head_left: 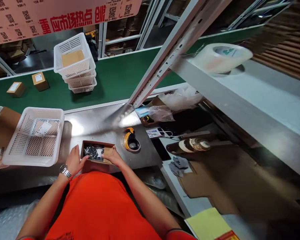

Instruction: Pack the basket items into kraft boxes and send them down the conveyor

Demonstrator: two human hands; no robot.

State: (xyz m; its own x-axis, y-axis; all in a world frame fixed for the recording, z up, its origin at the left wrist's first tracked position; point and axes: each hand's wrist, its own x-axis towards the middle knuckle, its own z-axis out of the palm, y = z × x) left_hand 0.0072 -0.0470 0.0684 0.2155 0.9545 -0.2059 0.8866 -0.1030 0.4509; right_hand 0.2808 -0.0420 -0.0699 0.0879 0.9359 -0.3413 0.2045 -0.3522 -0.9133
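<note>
A small open cardboard box (pixel 90 165) sits on the steel table (pixel 97 125) just in front of my body, with dark wrapped items (pixel 92 152) inside. My left hand (pixel 74 160), a watch on its wrist, rests flat against the box's left side, fingers stretched. At the box's right side, my right hand (pixel 114 156) has its fingers curled over a brown flap (pixel 108 151).
A white perforated basket (pixel 33 136) with a slip inside stands left of the box. A yellow tape dispenser (pixel 130 140) lies to the right. Stacked white baskets (pixel 76 63) and two small cartons (pixel 40 81) ride the green belt (pixel 120 78). A tape roll (pixel 221 57) sits on the shelf.
</note>
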